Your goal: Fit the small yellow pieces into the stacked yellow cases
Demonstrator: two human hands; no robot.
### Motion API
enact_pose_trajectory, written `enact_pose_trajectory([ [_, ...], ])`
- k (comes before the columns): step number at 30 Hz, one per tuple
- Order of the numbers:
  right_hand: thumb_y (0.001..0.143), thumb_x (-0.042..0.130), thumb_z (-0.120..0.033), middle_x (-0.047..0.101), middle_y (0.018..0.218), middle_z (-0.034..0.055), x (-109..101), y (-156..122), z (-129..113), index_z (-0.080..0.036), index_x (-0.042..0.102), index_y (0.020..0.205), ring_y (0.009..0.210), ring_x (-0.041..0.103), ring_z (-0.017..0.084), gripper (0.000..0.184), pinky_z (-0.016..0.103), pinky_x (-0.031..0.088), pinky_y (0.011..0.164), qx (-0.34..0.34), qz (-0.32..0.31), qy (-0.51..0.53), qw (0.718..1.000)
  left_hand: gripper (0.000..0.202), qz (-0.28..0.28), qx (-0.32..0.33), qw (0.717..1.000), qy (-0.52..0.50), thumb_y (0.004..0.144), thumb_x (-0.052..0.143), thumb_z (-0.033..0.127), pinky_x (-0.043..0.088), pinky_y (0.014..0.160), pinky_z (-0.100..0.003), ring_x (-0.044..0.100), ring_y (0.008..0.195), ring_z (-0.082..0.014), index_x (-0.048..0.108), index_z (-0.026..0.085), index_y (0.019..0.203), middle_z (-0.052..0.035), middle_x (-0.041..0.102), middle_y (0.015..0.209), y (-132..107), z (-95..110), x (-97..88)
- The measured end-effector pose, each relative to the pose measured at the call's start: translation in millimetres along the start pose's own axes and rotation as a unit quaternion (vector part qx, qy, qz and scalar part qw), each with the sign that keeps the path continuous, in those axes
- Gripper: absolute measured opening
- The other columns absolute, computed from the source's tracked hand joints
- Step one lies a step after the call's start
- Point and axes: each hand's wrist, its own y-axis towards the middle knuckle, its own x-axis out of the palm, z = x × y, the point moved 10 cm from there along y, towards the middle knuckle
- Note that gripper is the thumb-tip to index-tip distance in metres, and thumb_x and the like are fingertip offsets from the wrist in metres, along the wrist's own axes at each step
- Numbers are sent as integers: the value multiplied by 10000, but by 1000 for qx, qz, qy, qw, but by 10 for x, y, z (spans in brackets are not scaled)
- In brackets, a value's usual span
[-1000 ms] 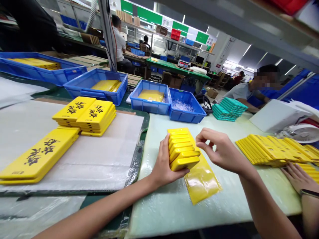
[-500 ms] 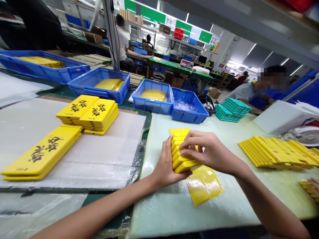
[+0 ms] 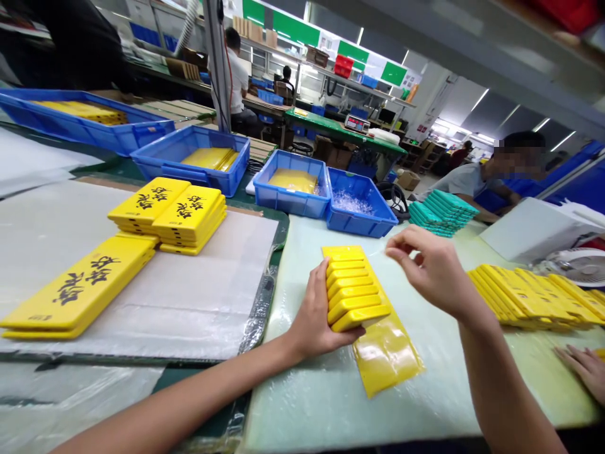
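Observation:
My left hand (image 3: pixel 316 312) is wrapped round the left side of a fanned stack of yellow cases (image 3: pixel 352 290) resting on the pale green mat (image 3: pixel 331 391). A yellow case in a clear plastic bag (image 3: pixel 385 353) lies under and in front of the stack. My right hand (image 3: pixel 432 268) hovers just right of and above the stack, its thumb and forefinger pinched together; what they pinch, if anything, is too thin to make out.
Printed yellow cases (image 3: pixel 172 214) are piled on the left sheet, with a long stack (image 3: pixel 78 290) nearer. Blue bins (image 3: pixel 293 189) line the back. Teal cases (image 3: pixel 442 211) and a row of yellow cases (image 3: pixel 524 296) lie to the right. Another person's hand (image 3: pixel 583 369) rests at right.
My right hand has lifted off the stack and drawn back up to the right, pinched. The left hand still grips the stack. The other person's hand has come back into view at right.

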Motion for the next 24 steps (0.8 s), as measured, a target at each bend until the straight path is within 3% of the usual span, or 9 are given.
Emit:
enact_pose_trajectory([
  [3, 1026, 646, -143, 682, 916, 30, 314, 64, -423, -194, 673, 922, 788, 620, 156, 119, 268, 454, 673, -61, -74, 125, 988, 1367, -2, -6, 1000, 7, 777, 900, 631, 329, 1267, -803, 339, 1580, -513, -33, 343, 1733, -210, 265, 1686, -11, -35, 10],
  [5, 1038, 618, -133, 671, 923, 37, 505, 67, -623, -186, 644, 912, 809, 620, 161, 139, 280, 468, 726, -89, -120, 124, 981, 1349, -5, -5, 1000, 14, 786, 891, 625, 328, 1264, -809, 316, 1591, -521, -24, 333, 1732, -216, 255, 1690, -19, -43, 20],
  [9, 1053, 533, -131, 650, 963, 63, 658, -9, -547, -186, 582, 902, 794, 595, 179, 168, 316, 448, 734, -83, -194, 11, 977, 1359, -6, -5, 1000, 16, 777, 902, 607, 342, 1274, -788, 339, 1581, -512, -19, 308, 1731, -223, 270, 1676, -23, -34, 24],
  [12, 1032, 531, -123, 632, 922, 59, 518, -48, -300, -195, 552, 862, 743, 560, 181, 187, 332, 400, 692, -50, -194, -59, 978, 1388, 0, -5, 1000, 14, 763, 923, 591, 346, 1285, -768, 358, 1573, -509, -25, 294, 1732, -228, 281, 1670, -14, -17, 10],
  [16, 1032, 548, -122, 641, 932, 50, 269, -38, -140, -199, 581, 913, 837, 605, 198, 145, 341, 440, 762, -30, -137, -5, 990, 1393, 1, -4, 1000, 7, 752, 938, 565, 325, 1294, -771, 339, 1587, -516, -11, 289, 1733, -229, 289, 1671, -3, 2, 1],
  [21, 1026, 554, -118, 641, 896, 50, 112, -55, 62, -194, 587, 873, 810, 594, 207, 174, 363, 433, 750, 5, -94, -66, 993, 1382, 2, -2, 1000, 9, 759, 936, 556, 329, 1296, -758, 349, 1582, -502, -6, 290, 1734, -225, 289, 1678, 1, 19, -14],
  [24, 1030, 650, -185, 698, 922, 46, 39, -60, 92, -193, 694, 894, 800, 625, 184, 144, 314, 454, 678, 35, -50, 30, 998, 1375, 2, 2, 1000, 11, 761, 933, 549, 329, 1295, -759, 346, 1583, -497, -2, 295, 1736, -218, 301, 1676, 0, 21, -16],
])
